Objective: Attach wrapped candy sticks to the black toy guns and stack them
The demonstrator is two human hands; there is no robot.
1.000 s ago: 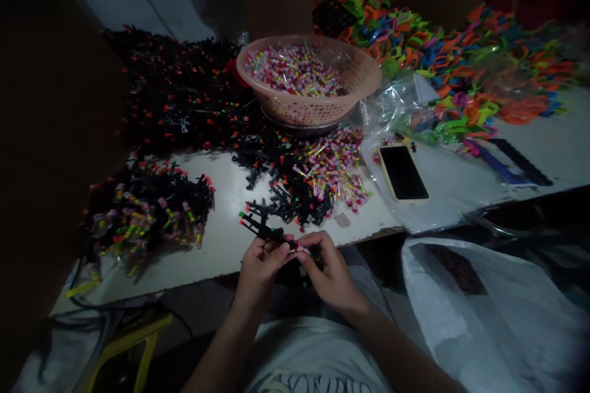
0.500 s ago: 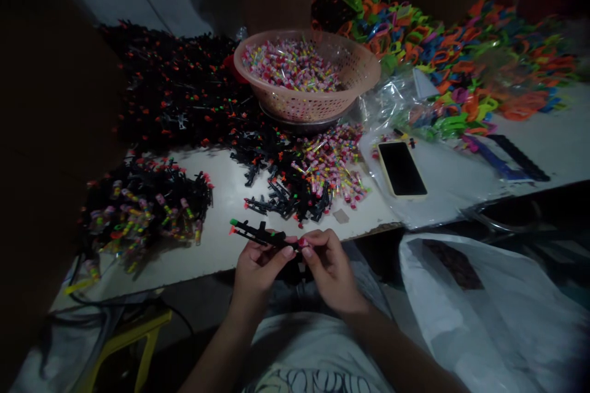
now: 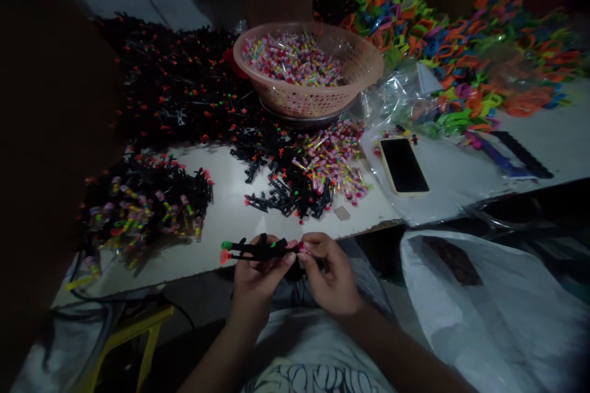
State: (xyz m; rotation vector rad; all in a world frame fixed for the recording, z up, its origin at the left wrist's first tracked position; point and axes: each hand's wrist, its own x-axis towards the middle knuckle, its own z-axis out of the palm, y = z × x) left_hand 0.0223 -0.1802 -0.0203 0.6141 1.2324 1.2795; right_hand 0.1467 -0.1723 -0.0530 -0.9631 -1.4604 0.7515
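My left hand (image 3: pixel 256 277) grips a small black toy gun (image 3: pixel 253 249) with a green and orange tip that points left, just off the table's front edge. My right hand (image 3: pixel 326 273) is pinched at the toy's rear end on a small pink wrapped candy (image 3: pixel 301 248). Both hands meet above my lap. On the white table (image 3: pixel 225 221) just beyond lie a loose heap of black toy guns (image 3: pixel 281 187) and a scatter of wrapped candies (image 3: pixel 334 163).
A pink basket (image 3: pixel 359 70) of candies stands at the back centre. A heap of finished black toys with candies (image 3: pixel 142 206) lies left, a larger black pile (image 3: pixel 170 86) behind. A phone (image 3: pixel 403 166) lies right, colourful plastic pieces (image 3: pixel 452 55) beyond. A white plastic bag (image 3: pixel 488 313) hangs lower right.
The toy gun has swung from tilted to nearly level, its tip now lower and further left. Both hands have stayed together at its rear end.
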